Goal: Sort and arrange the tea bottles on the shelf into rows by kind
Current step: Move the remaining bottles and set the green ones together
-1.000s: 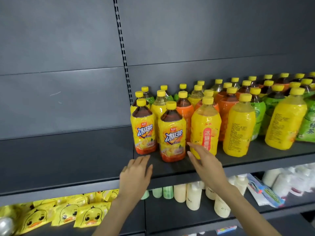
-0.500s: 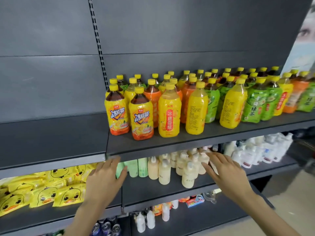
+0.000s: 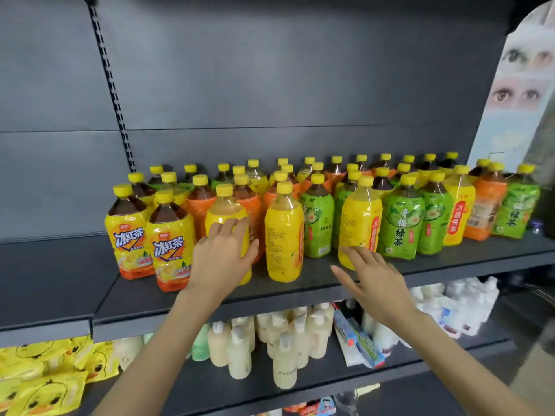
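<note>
Many yellow-capped tea bottles stand mixed on the dark shelf [image 3: 300, 283]. Two iced black tea bottles [image 3: 127, 235] with yellow labels stand at the front left. Beside them is a pale yellow bottle [image 3: 226, 205]; my left hand [image 3: 223, 256] lies flat against its front, thumb spread to the right. A second yellow bottle [image 3: 283, 235] stands free to its right. My right hand [image 3: 372, 274] hovers with spread fingers, fingertips at the base of a third yellow bottle [image 3: 360, 223]. Green tea bottles [image 3: 401, 223] and orange-labelled bottles [image 3: 483, 211] fill the right and the back rows.
A lower dark shelf section [image 3: 54, 280] adjoins on the left. Below are yellow duck packets [image 3: 45, 370], cream pump bottles [image 3: 282, 340], a toothpaste box [image 3: 360, 340] and white bottles [image 3: 462, 307]. A poster [image 3: 516, 85] stands at the right end.
Both hands rose from below the shelf's front edge up to the front-row yellow bottles. The view moved closer and a little to the right.
</note>
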Available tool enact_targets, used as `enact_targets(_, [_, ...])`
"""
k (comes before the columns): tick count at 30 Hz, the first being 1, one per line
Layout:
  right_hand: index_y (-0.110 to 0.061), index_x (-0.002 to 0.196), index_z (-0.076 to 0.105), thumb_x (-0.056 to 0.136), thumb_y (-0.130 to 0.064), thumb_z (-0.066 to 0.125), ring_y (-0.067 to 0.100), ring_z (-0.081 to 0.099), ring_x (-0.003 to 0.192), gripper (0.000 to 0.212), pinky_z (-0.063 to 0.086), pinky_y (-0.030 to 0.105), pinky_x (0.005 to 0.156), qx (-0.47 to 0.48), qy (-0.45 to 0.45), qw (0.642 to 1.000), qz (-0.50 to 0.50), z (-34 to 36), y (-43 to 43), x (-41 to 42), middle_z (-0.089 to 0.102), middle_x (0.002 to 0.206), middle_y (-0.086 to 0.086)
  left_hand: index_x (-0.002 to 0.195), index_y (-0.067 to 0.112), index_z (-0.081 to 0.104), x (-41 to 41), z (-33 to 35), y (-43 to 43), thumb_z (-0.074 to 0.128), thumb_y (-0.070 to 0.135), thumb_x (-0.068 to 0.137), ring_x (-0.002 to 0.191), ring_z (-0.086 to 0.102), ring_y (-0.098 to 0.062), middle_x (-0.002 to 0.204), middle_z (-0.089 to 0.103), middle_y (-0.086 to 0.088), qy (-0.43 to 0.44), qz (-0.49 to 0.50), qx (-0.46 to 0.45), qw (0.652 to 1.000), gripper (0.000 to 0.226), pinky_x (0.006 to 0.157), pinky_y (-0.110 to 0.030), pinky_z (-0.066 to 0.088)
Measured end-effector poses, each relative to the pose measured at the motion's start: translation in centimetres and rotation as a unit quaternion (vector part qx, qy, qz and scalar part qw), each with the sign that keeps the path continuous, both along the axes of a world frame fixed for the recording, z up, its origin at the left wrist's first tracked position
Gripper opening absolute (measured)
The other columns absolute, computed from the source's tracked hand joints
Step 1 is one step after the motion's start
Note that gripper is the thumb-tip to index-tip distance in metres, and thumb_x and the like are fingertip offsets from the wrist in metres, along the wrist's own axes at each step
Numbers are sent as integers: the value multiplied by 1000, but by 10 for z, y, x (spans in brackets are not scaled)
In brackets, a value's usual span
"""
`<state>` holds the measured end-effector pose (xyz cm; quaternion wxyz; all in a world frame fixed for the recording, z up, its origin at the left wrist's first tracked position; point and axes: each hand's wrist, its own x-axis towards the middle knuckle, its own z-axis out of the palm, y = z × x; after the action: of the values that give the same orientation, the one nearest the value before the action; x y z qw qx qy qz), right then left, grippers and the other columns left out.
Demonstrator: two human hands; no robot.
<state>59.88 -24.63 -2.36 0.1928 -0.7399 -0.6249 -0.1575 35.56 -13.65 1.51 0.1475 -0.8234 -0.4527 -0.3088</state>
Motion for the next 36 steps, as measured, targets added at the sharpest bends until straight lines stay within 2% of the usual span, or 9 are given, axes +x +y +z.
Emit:
enact_targets(5, [-24, 145, 31, 99, -43, 40, 22, 39, 129, 51, 45, 37, 92, 3, 14, 997, 79, 40, 52, 27, 35, 146, -1, 146, 14, 30, 50, 14, 15, 48, 40, 95, 132, 36, -24, 145, 39, -6, -43, -6, -29, 999, 60, 92, -38, 46])
enact_targets(10, [-25, 150, 17, 98, -33, 48, 28, 22, 141, 61, 39, 39, 104, 14, 89, 990, 105, 51, 122, 29, 15, 155, 6, 152, 16, 0, 82, 16, 36, 50, 44, 94, 142, 19, -22, 157, 12, -5, -65, -45, -84, 993, 81, 104, -34, 38])
enact_targets(13, [-27, 151, 9, 97, -30, 51, 31, 19, 143, 69, 34, 42, 107, 38, 183, 977, 100, 57, 160, 31, 11, 157, 7, 151, 17, -10, 94, 11, 50, 44, 54, 93, 144, 18, -21, 159, 8, -4, -85, -58, -139, 985, 87, 107, -35, 35])
enact_targets(18, [-24, 151, 12, 100, -35, 42, 30, 43, 131, 60, 41, 45, 101, 72, 277, 954, 88, 59, 202, 41, 33, 151, 12, 151, 20, -7, 97, -9, 63, 40, 61, 88, 144, 18, -18, 158, 14, -2, -150, -102, -176, 968, 88, 113, -36, 29])
enact_targets(21, [-19, 144, 28, 100, -30, 43, 31, 55, 116, 47, 47, 42, 90, 105, 264, 956, 70, 51, 214, 41, 51, 135, 12, 151, 19, -2, 98, -14, 65, 36, 61, 88, 144, 14, -16, 158, 13, -1, -167, -118, -168, 964, 85, 113, -30, 23])
enact_targets(27, [-21, 136, 35, 100, -29, 45, 29, 60, 101, 39, 52, 43, 82, 165, 245, 954, 48, 40, 216, 36, 58, 124, 9, 151, 21, 0, 100, -16, 64, 29, 63, 82, 141, 14, -11, 156, 15, 4, -190, -132, -164, 959, 85, 106, -21, 23])
enact_targets(32, [-20, 127, 47, 96, -32, 53, 2, 52, 61, 33, 36, 17, 56, 231, 275, 929, 84, 40, 196, 31, 62, 93, -7, 151, 23, 3, 102, -16, 63, 38, 61, 86, 142, 15, -11, 156, 15, 5, -212, -135, -176, 952, 83, 108, -26, 27])
enact_targets(34, [-20, 123, 51, 94, -31, 58, 3, 55, 63, 32, 41, 19, 56, 256, 302, 912, 108, 41, 183, 28, 59, 93, -14, 151, 23, 4, 102, -16, 63, 40, 60, 86, 142, 15, -11, 156, 16, 5, -219, -136, -184, 949, 83, 108, -27, 28])
enact_targets(36, [-20, 120, 54, 91, -29, 62, 11, 60, 74, 32, 51, 32, 65, 276, 328, 894, 129, 41, 166, 23, 63, 94, -11, 151, 23, 5, 103, -15, 62, 42, 58, 86, 142, 15, -11, 156, 16, 5, -226, -135, -195, 945, 84, 108, -28, 28])
